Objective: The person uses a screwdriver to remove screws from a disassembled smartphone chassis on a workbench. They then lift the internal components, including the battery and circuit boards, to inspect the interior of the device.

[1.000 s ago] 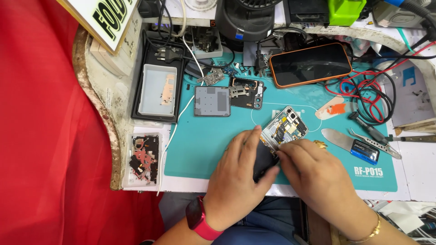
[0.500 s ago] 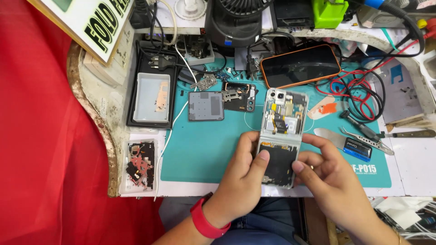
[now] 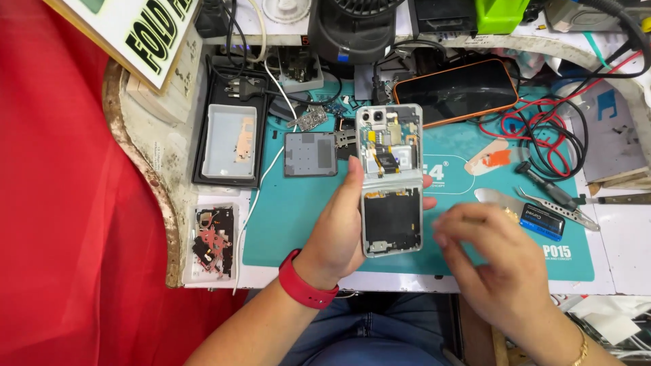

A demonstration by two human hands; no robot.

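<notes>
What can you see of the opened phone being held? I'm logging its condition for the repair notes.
The opened phone is a slim folding handset with a pale silvery frame, unfolded flat and held upright above the teal mat. Its back covers are off: the upper half shows two camera lenses, circuit boards and flex cables, the lower half a dark panel. The left hand grips its left edge, fingertips showing past the right edge. The right hand is beside it, blurred, not clearly touching.

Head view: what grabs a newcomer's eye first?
The opened flip phone, back cover off with its circuitry showing, held upright in the left hand above the teal work mat. The right hand hovers blurred just right of it, holding nothing visible. Beyond that, the red cloth filling the left side and the orange-cased phone lying at the mat's far edge.
</notes>
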